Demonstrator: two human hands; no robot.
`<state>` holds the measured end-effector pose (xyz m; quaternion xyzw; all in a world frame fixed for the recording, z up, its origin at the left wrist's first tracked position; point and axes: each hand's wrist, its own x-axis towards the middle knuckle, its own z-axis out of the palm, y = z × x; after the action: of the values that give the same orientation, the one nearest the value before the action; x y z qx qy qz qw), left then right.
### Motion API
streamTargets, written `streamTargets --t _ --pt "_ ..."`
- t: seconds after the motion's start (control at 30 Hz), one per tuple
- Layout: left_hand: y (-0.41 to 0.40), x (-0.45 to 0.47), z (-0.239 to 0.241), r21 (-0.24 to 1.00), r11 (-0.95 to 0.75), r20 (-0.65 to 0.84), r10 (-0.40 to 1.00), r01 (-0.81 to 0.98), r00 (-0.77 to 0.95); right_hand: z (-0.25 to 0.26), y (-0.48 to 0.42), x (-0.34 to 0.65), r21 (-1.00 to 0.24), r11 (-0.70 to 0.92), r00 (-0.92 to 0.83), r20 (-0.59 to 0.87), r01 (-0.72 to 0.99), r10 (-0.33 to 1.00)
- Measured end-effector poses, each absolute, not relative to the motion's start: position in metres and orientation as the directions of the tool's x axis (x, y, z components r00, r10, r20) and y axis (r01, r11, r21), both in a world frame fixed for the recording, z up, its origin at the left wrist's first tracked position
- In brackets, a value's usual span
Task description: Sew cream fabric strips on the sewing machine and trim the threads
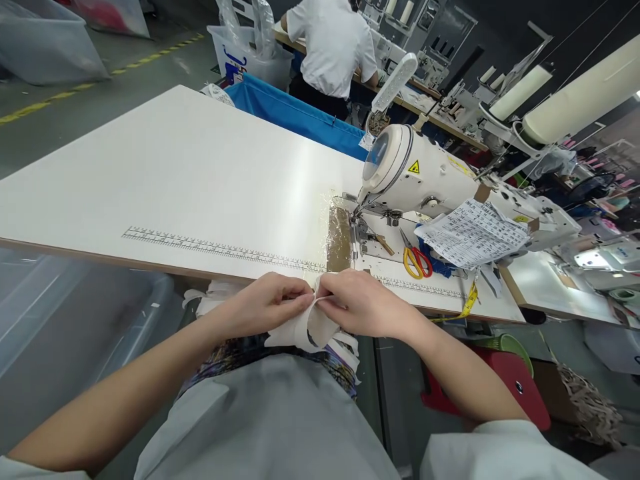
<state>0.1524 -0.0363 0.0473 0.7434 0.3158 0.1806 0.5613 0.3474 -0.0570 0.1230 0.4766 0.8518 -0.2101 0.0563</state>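
Both my hands meet at the table's front edge, pinching a piece of white fabric [299,331] between them. My left hand [273,301] is closed on the fabric from the left, thumb and forefinger together. From the right, my right hand [361,301] pinches it close beside the left fingertips. Below the hands the fabric hangs in a curved loop over my lap, where more white cloth pieces [345,350] lie. The sewing machine [420,170] stands beyond my right hand, its needle area a short way from the fingers.
A printed ruler [220,249] runs along the white table [200,167]. Red-and-yellow scissors [416,260], a paper sheet [473,233] and a yellow tape measure [469,301] are at the right. Behind the table are a blue fabric bin [295,120] and a seated person [333,50].
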Motion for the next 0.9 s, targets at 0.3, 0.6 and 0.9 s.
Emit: streamTargets --t 0.3,0.6,0.9 --pt "-0.023 0.157 0.062 0.935 -0.217 -0.117 0.556 0.279 0.823 0.118 -0.058 0.356 -0.406 0.382 -0.507 -0.262 0.83 0.821" --pt "-0.004 0.154 0.067 0.963 -0.209 -0.081 0.374 0.169 0.924 0.11 -0.055 0.372 -0.645 0.405 -0.61 -0.121 0.648 0.783" --pt "-0.013 0.159 0.063 0.929 -0.282 -0.1 0.429 0.238 0.898 0.102 -0.059 0.372 -0.565 0.405 -0.568 -0.143 0.719 0.81"
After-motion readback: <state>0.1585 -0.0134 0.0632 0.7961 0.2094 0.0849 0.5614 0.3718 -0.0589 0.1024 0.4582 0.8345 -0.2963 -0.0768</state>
